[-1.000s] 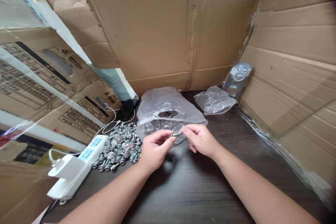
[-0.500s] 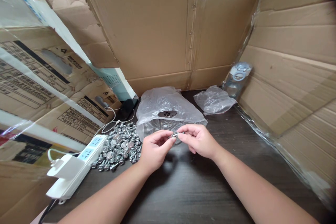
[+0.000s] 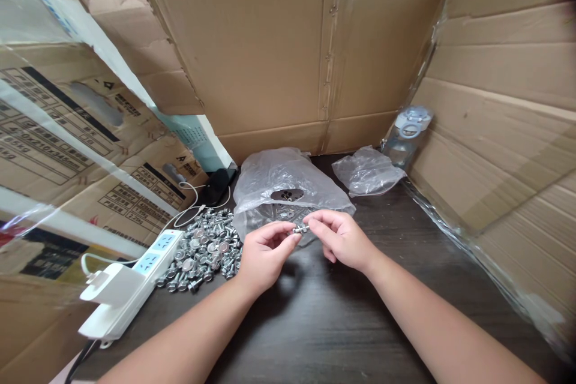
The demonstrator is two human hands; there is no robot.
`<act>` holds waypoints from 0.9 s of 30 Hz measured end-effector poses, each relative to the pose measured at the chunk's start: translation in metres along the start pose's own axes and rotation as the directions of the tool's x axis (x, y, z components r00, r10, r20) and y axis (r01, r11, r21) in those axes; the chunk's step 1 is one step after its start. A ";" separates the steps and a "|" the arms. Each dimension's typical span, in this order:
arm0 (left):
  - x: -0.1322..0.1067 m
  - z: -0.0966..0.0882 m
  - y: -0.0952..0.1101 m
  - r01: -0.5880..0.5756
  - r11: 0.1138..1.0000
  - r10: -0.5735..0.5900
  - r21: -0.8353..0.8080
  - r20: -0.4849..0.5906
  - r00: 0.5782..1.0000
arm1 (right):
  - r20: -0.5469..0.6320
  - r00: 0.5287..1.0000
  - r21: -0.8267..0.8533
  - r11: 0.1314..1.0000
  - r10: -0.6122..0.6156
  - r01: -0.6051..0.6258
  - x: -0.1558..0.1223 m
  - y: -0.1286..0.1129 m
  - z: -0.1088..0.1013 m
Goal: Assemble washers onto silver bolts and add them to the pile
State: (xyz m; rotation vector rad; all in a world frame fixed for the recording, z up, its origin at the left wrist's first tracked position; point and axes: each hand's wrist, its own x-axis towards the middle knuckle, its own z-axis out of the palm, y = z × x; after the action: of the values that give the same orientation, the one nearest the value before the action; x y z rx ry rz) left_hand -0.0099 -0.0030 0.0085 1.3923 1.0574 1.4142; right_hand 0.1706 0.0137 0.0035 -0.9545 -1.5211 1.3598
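Note:
A small metal bolt [image 3: 297, 230] is held level above the dark tabletop, in front of the opening of a clear plastic bag [image 3: 288, 171]. The thumb and index finger of my left hand [image 3: 265, 252] are closed on its left end. My right hand [image 3: 339, 237] has its thumb and index finger at the bolt's right end, where a wider metal piece, like a nut or washer, shows; the fingertips partly cover it. Inside the bag lie loose small metal parts, some like washers. Left of my left hand spreads a heap of flanged bolts [image 3: 207, 252].
A white power strip [image 3: 130, 288] with a plugged-in charger stands at the left, its cable running to a dark phone [image 3: 218, 186]. A crumpled plastic bag [image 3: 369, 172] and a clear bottle [image 3: 405, 135] are at the back right. Cardboard walls [image 3: 252, 60] enclose the table.
My right fingers have shifted slightly at the bolt's end, and more of the bolt and the wider piece shows between the hands. A dark shape has appeared at the top left corner.

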 end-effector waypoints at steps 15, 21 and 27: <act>-0.001 -0.002 -0.004 -0.140 0.978 0.128 0.158 0.081 0.988 | 0.073 0.997 -0.104 0.994 -0.016 0.023 -0.001 0.001 0.001; 0.000 -0.002 -0.004 -0.104 0.986 0.097 0.127 0.059 0.994 | 0.041 0.999 -0.036 0.999 0.008 -0.006 0.001 -0.001 -0.001; 0.000 0.000 -0.002 0.014 1.000 -0.014 -0.010 0.041 0.999 | 0.081 0.997 -0.020 1.000 0.009 -0.008 -0.001 0.000 -0.001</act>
State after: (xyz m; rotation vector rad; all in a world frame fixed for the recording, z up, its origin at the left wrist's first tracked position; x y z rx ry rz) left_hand -0.0099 -0.0021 0.0070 1.3979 1.0306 1.3740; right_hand 0.1725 0.0128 0.0035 -0.9285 -1.5951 1.4070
